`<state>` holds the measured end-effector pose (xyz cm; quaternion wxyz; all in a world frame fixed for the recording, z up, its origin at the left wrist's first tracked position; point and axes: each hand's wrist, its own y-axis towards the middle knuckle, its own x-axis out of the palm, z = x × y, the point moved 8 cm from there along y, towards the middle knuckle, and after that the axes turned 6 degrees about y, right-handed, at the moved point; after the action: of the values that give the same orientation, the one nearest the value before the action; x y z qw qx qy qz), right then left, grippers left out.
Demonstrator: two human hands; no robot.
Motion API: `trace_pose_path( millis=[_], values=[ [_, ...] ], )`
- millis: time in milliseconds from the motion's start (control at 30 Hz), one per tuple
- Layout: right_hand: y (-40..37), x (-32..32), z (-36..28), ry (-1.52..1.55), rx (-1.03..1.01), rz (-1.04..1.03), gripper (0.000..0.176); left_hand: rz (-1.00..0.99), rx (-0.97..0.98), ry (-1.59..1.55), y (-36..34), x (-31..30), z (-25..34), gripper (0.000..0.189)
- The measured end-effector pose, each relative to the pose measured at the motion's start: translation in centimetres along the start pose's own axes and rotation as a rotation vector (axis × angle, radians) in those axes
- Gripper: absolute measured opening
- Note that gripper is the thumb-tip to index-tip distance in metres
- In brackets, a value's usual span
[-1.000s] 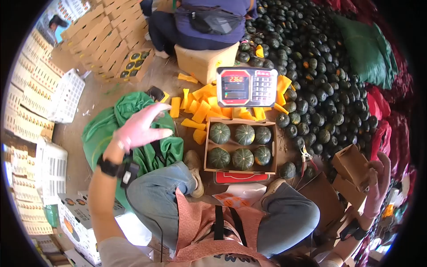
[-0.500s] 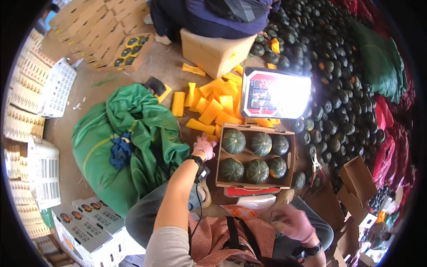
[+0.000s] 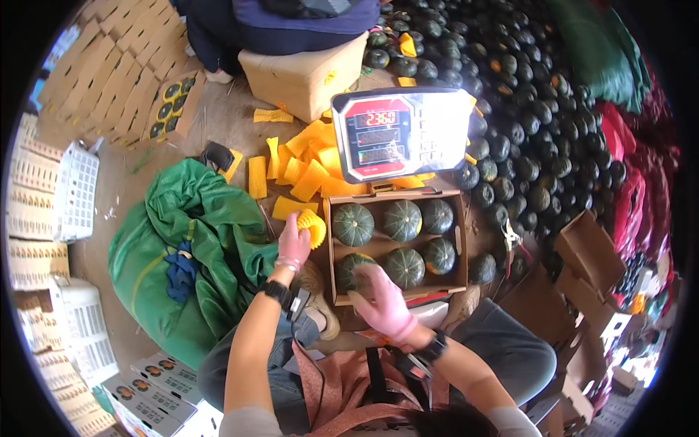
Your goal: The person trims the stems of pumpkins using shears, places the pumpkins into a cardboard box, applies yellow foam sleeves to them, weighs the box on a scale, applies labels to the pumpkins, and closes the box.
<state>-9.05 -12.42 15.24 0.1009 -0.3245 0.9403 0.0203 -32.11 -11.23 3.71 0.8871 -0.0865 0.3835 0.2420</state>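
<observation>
My left hand [image 3: 293,246], in a pink glove, grips a yellow foam net sleeve [image 3: 314,229] just outside the box's left side. Bunched up, the sleeve has a rounded end facing the box. My right hand [image 3: 386,302], gloved as well, reaches over the front edge of an open cardboard box [image 3: 328,255]. Its fingers are apart and overlap the near-left squash [image 3: 354,266]. Several dark green squashes sit in the box in two rows, among them the far-left squash [image 3: 353,224] and the front-middle squash [image 3: 404,268].
A lit scale display [image 3: 378,138] stands behind the box. Loose yellow foam sleeves [image 3: 309,178] lie to its left, near a green sack [image 3: 167,291]. A person sits on a carton [image 3: 302,76] at the back. Squashes [image 3: 524,153] cover the floor at right, near red-handled clippers [image 3: 512,244].
My left hand has picked up a yellow foam sleeve and come toward me. My right hand has moved from my lap to the box's near-left squash. The view has shifted.
</observation>
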Motion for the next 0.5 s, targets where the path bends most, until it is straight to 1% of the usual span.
trace_pose_path(
  millis=[67,100,133,167,200,233,267,333,367,400,433,467,500],
  values=[
    [1.1,1.1,-0.5,0.004,-0.120,0.119,0.057,-0.119,0.168,-0.113,-2.5,-2.7,6.3,0.043],
    [1.5,1.3,-1.2,0.082,-0.072,0.121,0.062,-0.173,0.231,-0.161,-3.9,-4.2,9.2,0.046],
    [1.3,1.6,-0.3,0.264,-0.026,0.212,0.059,-0.229,0.293,-0.208,-5.5,-5.3,11.7,0.050],
    [1.1,1.7,0.6,0.361,0.001,0.188,0.058,-0.225,0.371,-0.177,-6.9,-6.4,13.7,0.053],
    [0.9,1.4,0.6,0.450,0.027,0.162,0.056,-0.251,0.341,-0.270,-8.0,-7.3,14.7,0.055],
    [0.3,0.9,-0.2,0.567,-0.006,0.192,0.055,-0.249,0.331,-0.257,-9.3,-8.9,15.8,0.055],
    [-0.8,0.4,-1.6,0.557,0.077,0.131,0.055,-0.246,0.321,-0.243,-10.7,-10.4,16.5,0.056],
    [-3.1,1.1,-0.5,0.703,0.066,0.005,0.052,-0.254,0.185,-0.488,-14.1,-11.0,16.1,0.058],
    [-4.2,1.0,-1.0,0.746,0.048,-0.078,0.048,-0.303,0.135,-0.589,-15.6,-10.6,15.9,0.060],
    [-5.5,0.7,-2.3,0.833,0.099,-0.212,0.041,-0.339,0.068,-0.689,-17.0,-10.1,16.4,0.062],
    [-6.5,0.2,-3.1,0.875,0.058,-0.242,0.036,-0.350,0.065,-0.759,-18.3,-10.2,17.5,0.067],
    [-7.3,-0.1,-4.0,0.917,0.016,-0.273,0.032,-0.401,0.014,-1.082,-19.1,-10.1,18.3,0.072],
    [-8.0,-0.9,-4.9,0.923,0.003,-0.235,0.028,-0.388,-0.014,-1.188,-20.0,-10.3,18.8,0.072]
  ],
)
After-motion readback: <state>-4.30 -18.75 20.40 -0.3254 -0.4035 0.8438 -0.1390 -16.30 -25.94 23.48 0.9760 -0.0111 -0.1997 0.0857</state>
